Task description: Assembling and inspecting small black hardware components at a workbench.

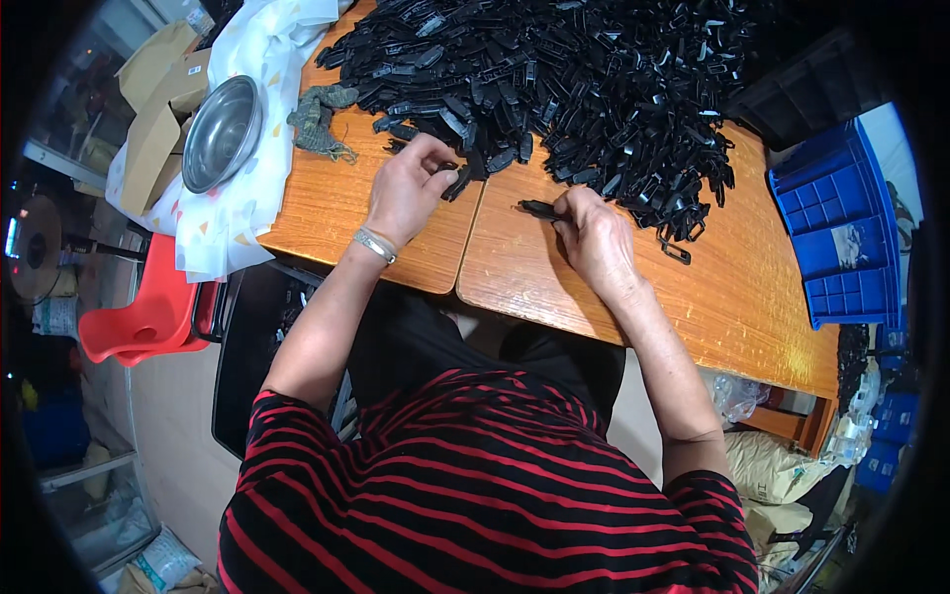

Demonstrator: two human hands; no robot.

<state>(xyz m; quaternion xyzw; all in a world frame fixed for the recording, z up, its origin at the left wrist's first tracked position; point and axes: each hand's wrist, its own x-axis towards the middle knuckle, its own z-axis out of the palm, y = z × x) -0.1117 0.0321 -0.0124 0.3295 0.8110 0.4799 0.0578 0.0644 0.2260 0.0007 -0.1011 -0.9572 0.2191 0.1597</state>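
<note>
Two large heaps of small black plastic parts (pixel 633 99) cover the far half of the wooden table (pixel 524 267). My left hand (pixel 404 193), with a bracelet at the wrist, is at the near edge of the left heap. Its thumb and fingers are closed in a pinch around a black plastic part (pixel 454 186), partly hidden by the fingers. Between thumb and fingers of my right hand (pixel 602 243) is a slim black plastic part (pixel 538 209) pointing left, just above the tabletop. A single loop-shaped black part (pixel 676 253) lies right of that hand.
A grey-green glove (pixel 323 121) rests at the table's left. Beyond it, a metal bowl (pixel 223 135) and cardboard (pixel 163 104) sit on a patterned plastic sheet (pixel 237 213). Blue crates (pixel 841 223) stand along the right edge. A red chair (pixel 148 307) is at the lower left.
</note>
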